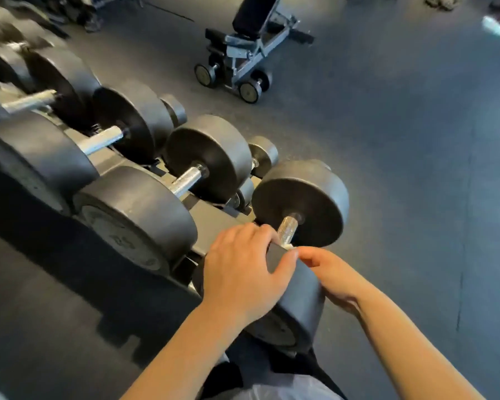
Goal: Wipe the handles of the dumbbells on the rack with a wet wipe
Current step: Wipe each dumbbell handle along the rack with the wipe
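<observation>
A dark rubber gym floor (401, 168) is running under a sloped dumbbell rack (214, 223), with a wheeled bench (251, 44) standing well beyond the grips.

The nearest dumbbell (300, 203) is lying on the rack directly under both grips. The left hand (240, 272) is resting over its near head (298, 293), fingers curled loosely over the top edge and the thumb lying along the rim. The right hand (332, 278) is reaching in from the other side of that head; its fingertips are pinching a small white wipe (289, 245) against the knurled handle (287, 228), just ahead of the left thumb. Most of the wipe is hidden, so how far it wraps the handle cannot be told.

Further handles (185, 180) are lying beyond the left grip, apparently not yet reached.

Risks from here:
- The wipe is snagging-prone on the knurling; a hard drag could tear it.
- The dumbbell could roll on the sloped rack if the left hand lets go, trapping fingers between heads.
- Little wipe showing suggests partial coverage; the handle's underside could be missed.

Embossed marks on the neighbouring head (122, 235) are too blurred to read.
</observation>
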